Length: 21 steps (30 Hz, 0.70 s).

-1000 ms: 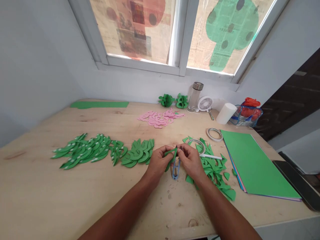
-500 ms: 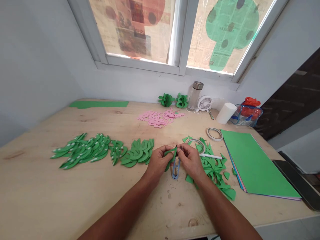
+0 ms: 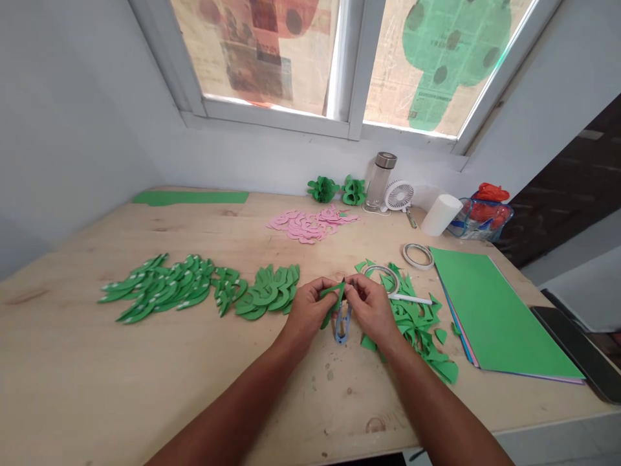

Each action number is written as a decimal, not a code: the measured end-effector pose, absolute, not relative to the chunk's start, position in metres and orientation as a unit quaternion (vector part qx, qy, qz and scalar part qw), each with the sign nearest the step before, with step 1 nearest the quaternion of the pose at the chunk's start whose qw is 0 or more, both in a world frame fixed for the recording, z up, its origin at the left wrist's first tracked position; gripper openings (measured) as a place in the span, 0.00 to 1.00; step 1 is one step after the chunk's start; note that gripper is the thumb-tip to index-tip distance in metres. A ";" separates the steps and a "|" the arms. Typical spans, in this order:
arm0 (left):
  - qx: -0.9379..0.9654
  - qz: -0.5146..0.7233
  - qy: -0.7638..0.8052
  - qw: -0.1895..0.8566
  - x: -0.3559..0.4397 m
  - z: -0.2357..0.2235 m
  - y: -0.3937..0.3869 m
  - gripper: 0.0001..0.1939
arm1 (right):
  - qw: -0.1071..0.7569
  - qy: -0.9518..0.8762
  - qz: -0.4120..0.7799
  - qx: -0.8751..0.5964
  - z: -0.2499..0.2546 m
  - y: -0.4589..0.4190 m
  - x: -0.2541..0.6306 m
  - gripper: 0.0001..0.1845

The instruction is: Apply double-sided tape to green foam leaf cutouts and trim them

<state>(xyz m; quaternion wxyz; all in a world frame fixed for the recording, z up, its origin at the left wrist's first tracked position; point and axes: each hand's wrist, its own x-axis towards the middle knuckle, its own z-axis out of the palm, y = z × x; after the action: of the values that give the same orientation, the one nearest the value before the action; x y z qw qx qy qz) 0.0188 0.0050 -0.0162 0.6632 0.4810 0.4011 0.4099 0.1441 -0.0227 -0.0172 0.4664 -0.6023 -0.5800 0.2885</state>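
Note:
Between thumb and fingers, my left hand (image 3: 310,309) pinches a folded green paper piece (image 3: 334,299). My right hand (image 3: 369,307) is closed too, its fingertips pinched at the right edge of that same piece; a small dark tip shows there. Just below the fingertips is a pair of blue thread snips (image 3: 342,329), partly covered by the hands; whether it rests on the table I cannot tell. Left of my left hand lies a pile of curved green cutouts (image 3: 269,292). Green paper scraps (image 3: 422,330) spread beside and under my right wrist.
Farther left are green cutouts with white patches (image 3: 165,288). Pink cutouts (image 3: 308,225) lie behind the hands. On the right are tape rolls (image 3: 418,257), a white pen (image 3: 410,299), green sheets (image 3: 502,317) and a black phone (image 3: 575,349). A bottle (image 3: 380,184) and fan (image 3: 400,195) stand by the wall.
The view has shifted slightly. Both hands stay at the green paper piece in nearly the same pose, the piece tilted a little differently.

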 end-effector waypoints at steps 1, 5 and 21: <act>0.481 0.409 0.399 0.665 0.019 -0.016 0.005 0.08 | 0.466 -0.580 0.289 -0.603 -0.017 -0.023 0.144 0.09; 0.476 0.410 0.385 0.676 0.020 -0.016 0.003 0.08 | 0.463 -0.578 0.297 -0.603 -0.016 -0.023 0.143 0.08; 0.462 0.415 0.396 0.676 0.022 -0.008 0.000 0.08 | 0.460 -0.582 0.281 -0.609 -0.018 -0.023 0.143 0.09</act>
<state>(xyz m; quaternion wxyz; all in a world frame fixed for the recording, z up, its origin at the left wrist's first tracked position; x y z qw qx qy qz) 0.0217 0.0004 -0.0084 0.6762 0.4622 0.3964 0.4147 0.1427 -0.0231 -0.0175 0.4600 -0.6087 -0.5822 0.2810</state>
